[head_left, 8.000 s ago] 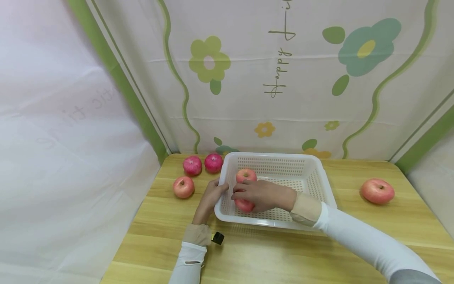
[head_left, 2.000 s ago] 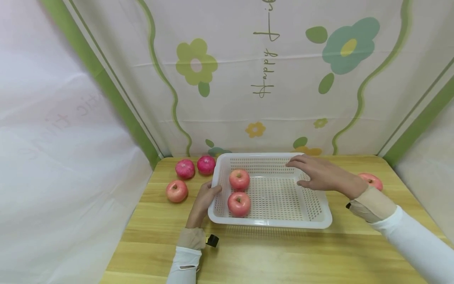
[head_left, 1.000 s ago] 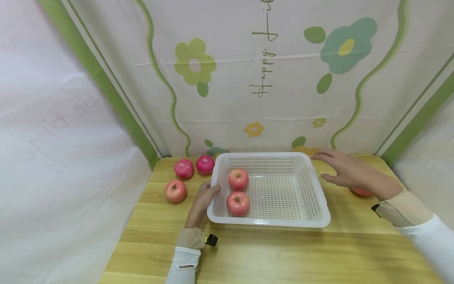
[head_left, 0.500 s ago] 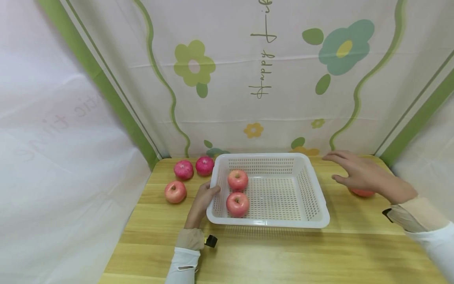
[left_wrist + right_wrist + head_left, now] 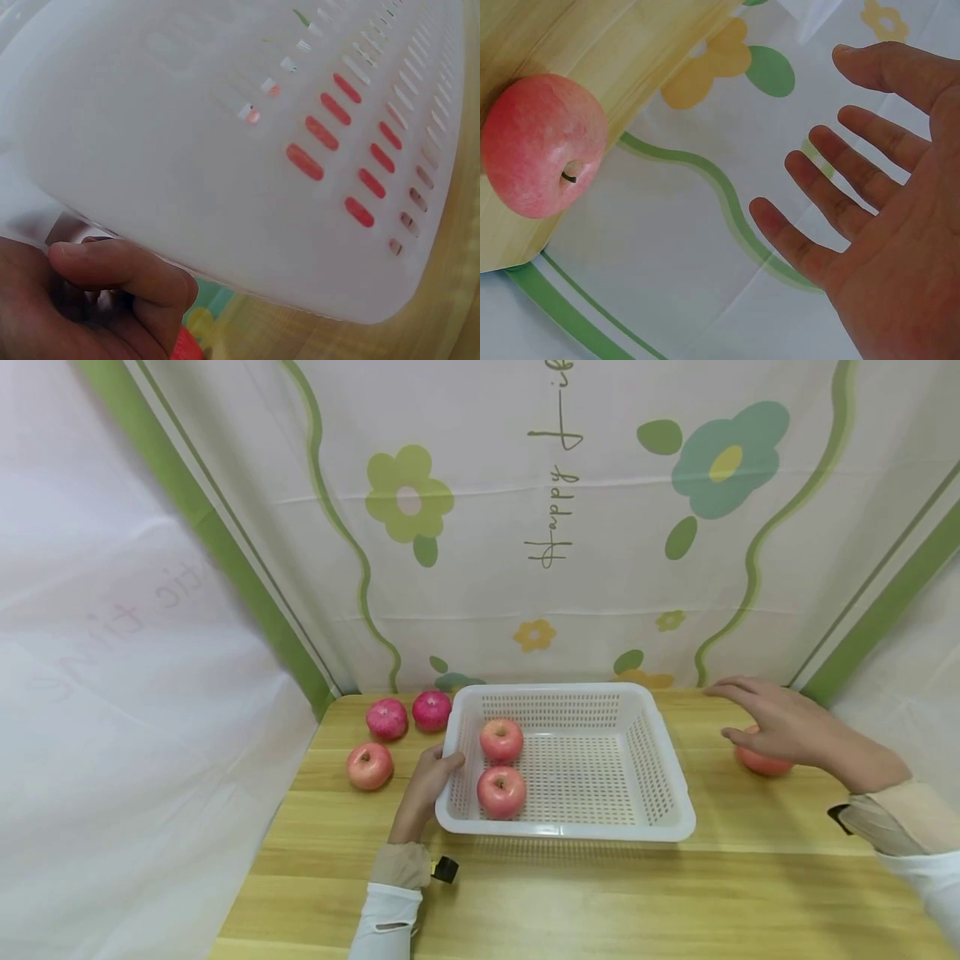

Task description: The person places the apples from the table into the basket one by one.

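Observation:
My left hand (image 5: 427,785) grips the left rim of a white plastic basket (image 5: 566,830), thumb over the edge. In the left wrist view its curled fingers (image 5: 161,289) show under the basket wall (image 5: 172,180). Two red apples lie inside along the left side, a rear apple (image 5: 501,740) and a front apple (image 5: 501,792). My right hand (image 5: 795,727) is held above another apple (image 5: 765,763) on the right and partly covers it in the head view. In the right wrist view the spread fingers hold nothing, and the apple (image 5: 544,146) sits apart from them.
Left of the basket, a lone apple (image 5: 370,766) sits before two dark pink round fruits, an outer one (image 5: 387,718) and an inner one (image 5: 432,711). All rest on a wooden table (image 5: 570,902). A white flowered curtain (image 5: 480,585) hangs behind it.
My right hand has left the apples in the basket and moved right, over the apple on the table. My left hand stays on the rim. The head view has shifted slightly.

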`<action>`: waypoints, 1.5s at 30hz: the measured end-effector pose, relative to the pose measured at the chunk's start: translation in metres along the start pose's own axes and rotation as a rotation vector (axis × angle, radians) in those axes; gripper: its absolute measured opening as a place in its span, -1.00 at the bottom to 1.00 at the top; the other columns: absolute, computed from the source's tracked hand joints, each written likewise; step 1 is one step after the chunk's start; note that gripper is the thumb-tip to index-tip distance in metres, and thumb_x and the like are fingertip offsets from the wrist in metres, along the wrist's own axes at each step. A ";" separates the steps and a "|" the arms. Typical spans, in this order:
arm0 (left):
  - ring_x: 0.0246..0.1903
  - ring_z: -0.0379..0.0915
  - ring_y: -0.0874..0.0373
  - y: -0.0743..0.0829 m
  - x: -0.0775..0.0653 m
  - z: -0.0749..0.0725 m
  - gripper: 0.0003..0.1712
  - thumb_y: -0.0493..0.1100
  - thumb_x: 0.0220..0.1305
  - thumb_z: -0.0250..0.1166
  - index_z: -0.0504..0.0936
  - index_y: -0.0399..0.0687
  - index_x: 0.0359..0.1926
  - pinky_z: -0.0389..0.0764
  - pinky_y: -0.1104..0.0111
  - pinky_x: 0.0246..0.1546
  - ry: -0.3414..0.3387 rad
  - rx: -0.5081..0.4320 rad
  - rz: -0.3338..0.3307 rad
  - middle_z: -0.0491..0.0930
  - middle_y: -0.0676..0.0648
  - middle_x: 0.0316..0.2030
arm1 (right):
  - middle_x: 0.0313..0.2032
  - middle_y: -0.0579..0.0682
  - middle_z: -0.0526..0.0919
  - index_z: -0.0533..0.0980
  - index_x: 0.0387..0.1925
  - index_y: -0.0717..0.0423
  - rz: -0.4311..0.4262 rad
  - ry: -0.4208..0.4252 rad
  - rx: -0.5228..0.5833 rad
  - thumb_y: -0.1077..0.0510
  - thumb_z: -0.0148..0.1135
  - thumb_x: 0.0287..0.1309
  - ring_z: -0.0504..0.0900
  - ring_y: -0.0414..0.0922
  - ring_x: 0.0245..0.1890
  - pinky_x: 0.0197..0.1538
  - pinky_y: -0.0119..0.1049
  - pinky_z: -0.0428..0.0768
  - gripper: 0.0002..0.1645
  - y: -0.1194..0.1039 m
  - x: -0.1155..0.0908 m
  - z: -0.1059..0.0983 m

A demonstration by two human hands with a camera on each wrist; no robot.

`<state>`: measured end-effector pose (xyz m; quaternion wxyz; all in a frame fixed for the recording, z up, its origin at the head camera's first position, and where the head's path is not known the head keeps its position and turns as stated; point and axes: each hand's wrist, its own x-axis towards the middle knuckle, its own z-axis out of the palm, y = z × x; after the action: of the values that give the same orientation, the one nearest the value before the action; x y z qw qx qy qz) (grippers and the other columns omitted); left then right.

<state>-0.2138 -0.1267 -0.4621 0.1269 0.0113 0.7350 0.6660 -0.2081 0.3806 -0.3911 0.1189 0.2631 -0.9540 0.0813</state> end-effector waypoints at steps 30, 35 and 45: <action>0.01 0.44 -0.30 0.000 -0.001 -0.001 -0.44 -0.27 0.29 0.01 0.32 -0.46 0.28 0.57 -0.04 -0.06 0.001 0.018 0.012 0.44 -0.52 0.09 | 0.10 0.34 0.42 0.44 0.12 0.23 0.094 -0.048 0.067 0.10 0.42 -0.06 0.35 0.36 0.04 -0.10 0.32 0.41 -0.32 0.040 -0.027 0.013; 0.02 0.43 -0.31 0.000 0.000 0.000 -0.45 -0.28 0.29 0.01 0.32 -0.46 0.27 0.54 -0.08 -0.04 -0.004 0.010 0.009 0.43 -0.52 0.10 | 0.08 0.34 0.42 0.44 0.10 0.24 0.095 -0.047 0.039 0.08 0.47 -0.12 0.35 0.36 0.02 -0.12 0.32 0.41 -0.29 0.049 -0.031 0.022; 0.03 0.43 -0.31 0.001 0.000 0.000 -0.44 -0.28 0.29 0.01 0.31 -0.47 0.28 0.54 -0.07 -0.02 -0.006 0.013 0.006 0.43 -0.52 0.11 | 0.02 0.41 0.43 0.48 0.01 0.36 0.095 -0.011 0.075 0.11 0.52 -0.24 0.34 0.35 0.01 -0.07 0.30 0.37 -0.27 0.063 -0.040 0.036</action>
<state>-0.2138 -0.1271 -0.4614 0.1271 0.0164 0.7389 0.6615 -0.2147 0.4458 -0.4427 0.0996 0.2220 -0.9623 0.1211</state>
